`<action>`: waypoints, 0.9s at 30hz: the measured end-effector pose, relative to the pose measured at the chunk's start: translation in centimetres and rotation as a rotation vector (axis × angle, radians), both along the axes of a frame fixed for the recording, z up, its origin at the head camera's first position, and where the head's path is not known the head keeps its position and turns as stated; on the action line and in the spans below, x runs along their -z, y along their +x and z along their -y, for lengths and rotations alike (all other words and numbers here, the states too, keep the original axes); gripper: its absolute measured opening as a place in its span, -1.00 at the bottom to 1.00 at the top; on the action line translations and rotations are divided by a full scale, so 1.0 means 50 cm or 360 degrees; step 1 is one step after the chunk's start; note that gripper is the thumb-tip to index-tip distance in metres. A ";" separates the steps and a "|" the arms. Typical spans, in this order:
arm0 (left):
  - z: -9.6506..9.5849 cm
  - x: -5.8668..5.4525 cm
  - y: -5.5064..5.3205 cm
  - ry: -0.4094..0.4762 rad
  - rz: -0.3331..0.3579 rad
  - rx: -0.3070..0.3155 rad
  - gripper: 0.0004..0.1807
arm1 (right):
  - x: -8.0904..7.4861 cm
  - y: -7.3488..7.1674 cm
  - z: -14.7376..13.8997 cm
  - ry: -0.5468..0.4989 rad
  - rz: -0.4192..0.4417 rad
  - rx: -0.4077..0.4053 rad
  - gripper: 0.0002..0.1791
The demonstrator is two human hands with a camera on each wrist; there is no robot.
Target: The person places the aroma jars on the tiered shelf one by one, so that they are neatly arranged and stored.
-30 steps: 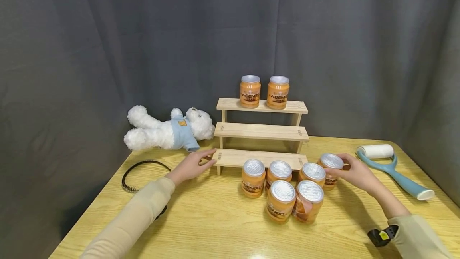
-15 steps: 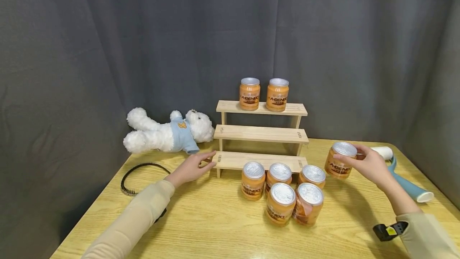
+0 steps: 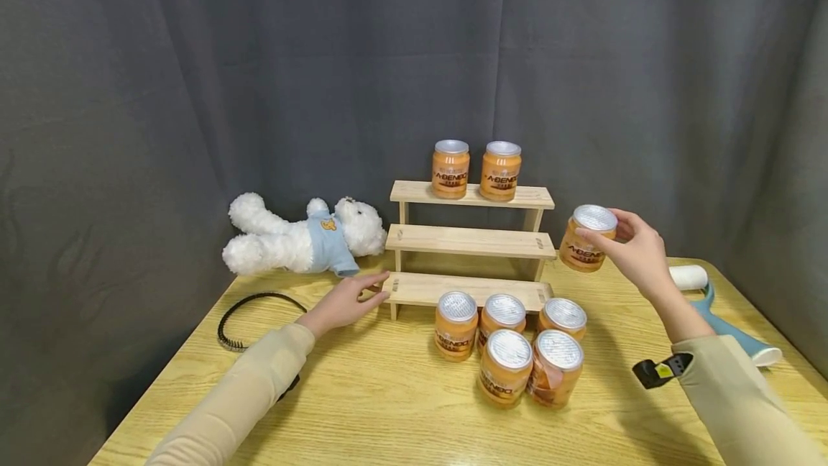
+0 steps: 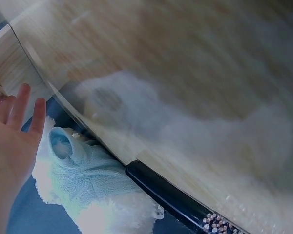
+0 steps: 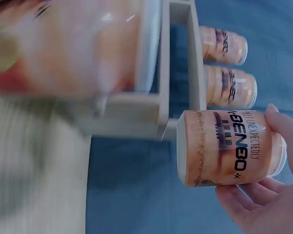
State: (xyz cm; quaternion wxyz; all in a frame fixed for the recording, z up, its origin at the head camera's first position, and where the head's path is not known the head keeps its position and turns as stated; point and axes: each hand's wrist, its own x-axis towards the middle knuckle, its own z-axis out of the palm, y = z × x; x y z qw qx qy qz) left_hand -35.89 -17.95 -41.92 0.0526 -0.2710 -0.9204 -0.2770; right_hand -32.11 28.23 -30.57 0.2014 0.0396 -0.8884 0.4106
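Clamping orange jar (image 3: 582,256) between thumb and fingers of right hand (image 3: 639,250), clear of table (image 3: 362,394); wooden rack (image 3: 472,239) to hand's left, five jars (image 3: 504,378) below-left. Touching rack's lowest step (image 3: 472,283) with left hand (image 3: 346,300), fingers apart.

Even light bathes the wooden rack (image 3: 471,239); silvery lids (image 3: 509,349) in front of it glint, soft shadows cross the counter (image 3: 382,408) to its right, and the curtain (image 3: 323,56) behind it is dim. Cool-toned wrist views blur up close; the left's hazy patch (image 4: 185,122) may be a reflection.
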 end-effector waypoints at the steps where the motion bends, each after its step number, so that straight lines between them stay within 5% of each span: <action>1: 0.001 0.000 0.000 0.0002 0.0000 0.0002 -0.41 | -0.004 -0.005 0.010 -0.0014 0.0001 -0.0006 -0.12; 17: 0.004 0.003 -0.002 0.0013 -0.0003 0.0004 -0.40 | -0.051 -0.082 0.203 -0.0304 0.0025 -0.0349 -0.13; 27: 0.000 0.002 -0.001 0.0045 0.0006 0.0016 -0.43 | -0.048 -0.120 0.311 -0.0337 0.0094 -0.0504 -0.16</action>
